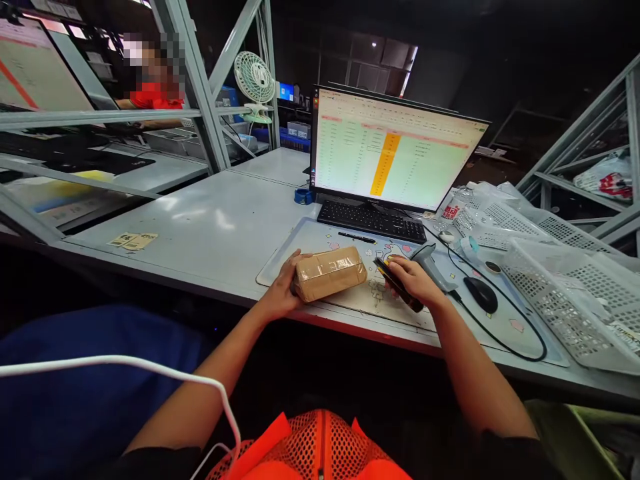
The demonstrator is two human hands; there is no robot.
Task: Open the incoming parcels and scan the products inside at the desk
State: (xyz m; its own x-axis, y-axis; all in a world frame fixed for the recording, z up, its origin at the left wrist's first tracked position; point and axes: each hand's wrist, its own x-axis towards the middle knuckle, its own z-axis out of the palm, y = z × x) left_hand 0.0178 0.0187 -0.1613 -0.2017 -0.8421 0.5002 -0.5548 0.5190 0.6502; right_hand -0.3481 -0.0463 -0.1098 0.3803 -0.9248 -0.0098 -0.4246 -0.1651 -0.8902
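My left hand grips the left end of a brown cardboard box sealed with clear tape, tilted above the front edge of the desk mat. In my right hand is a dark box cutter with yellow on it, its tip pointing toward the box's right end. A small gap separates cutter and box. Just behind my right hand lies a grey barcode scanner with a black cable.
A monitor with a spreadsheet and a black keyboard stand behind the mat. A black mouse and white perforated baskets are on the right. Paper labels lie left; beyond the metal frame is a person in red.
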